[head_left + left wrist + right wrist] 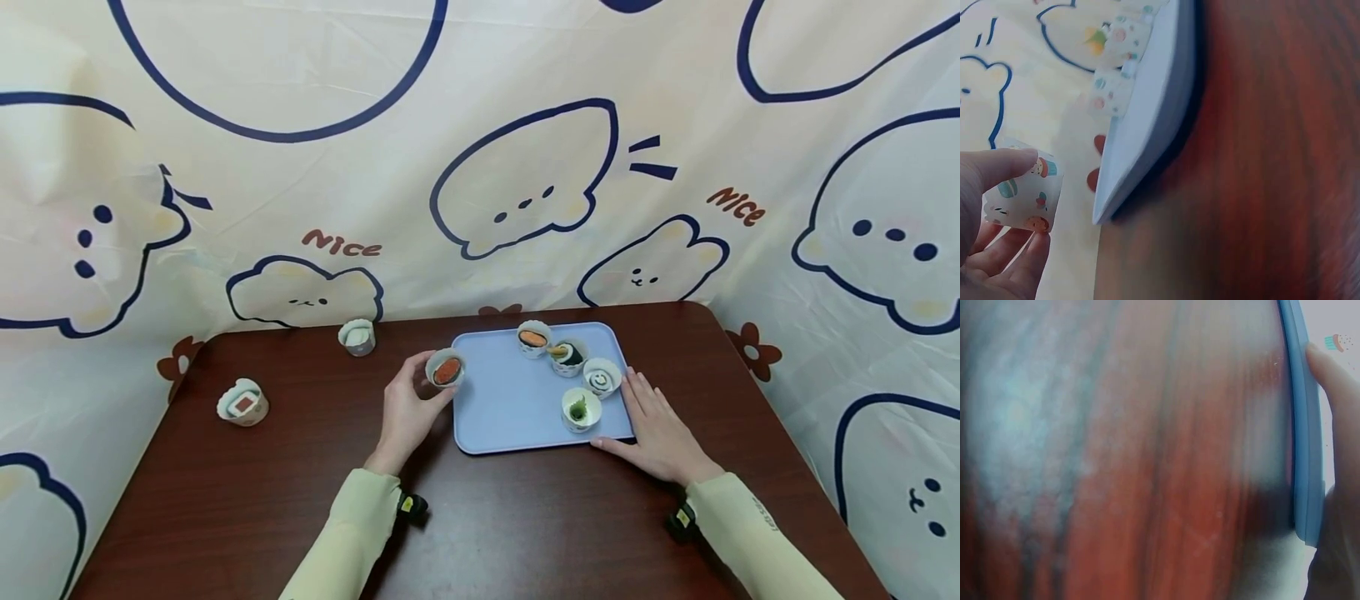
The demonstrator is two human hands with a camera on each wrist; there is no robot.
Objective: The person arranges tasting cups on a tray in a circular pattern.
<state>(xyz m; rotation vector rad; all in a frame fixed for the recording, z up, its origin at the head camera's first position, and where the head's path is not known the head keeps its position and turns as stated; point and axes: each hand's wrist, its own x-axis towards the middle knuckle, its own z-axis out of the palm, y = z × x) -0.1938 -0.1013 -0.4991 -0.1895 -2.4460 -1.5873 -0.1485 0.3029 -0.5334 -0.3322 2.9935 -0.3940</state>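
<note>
My left hand (408,410) pinches a small paper cup (446,368) holding an orange-red sushi piece, at the left edge of the blue tray (495,417). In the left wrist view, thumb and fingers hold this printed cup (1025,194) by its top and bottom. On the tray's right half stand several more cups: one with orange-topped sushi (533,339), one with a dark wrapped roll (567,357), one with a white swirl (601,378) and one with a green topping (581,409). My right hand (663,433) rests with straight fingers against the tray's lower right corner.
Two more paper cups stand left on the dark brown table (315,492): a cup with a white piece (357,337) near the back edge, and a cup with a red-and-white piece (243,403) further left. A printed cloth (510,75) hangs behind the table and along its sides.
</note>
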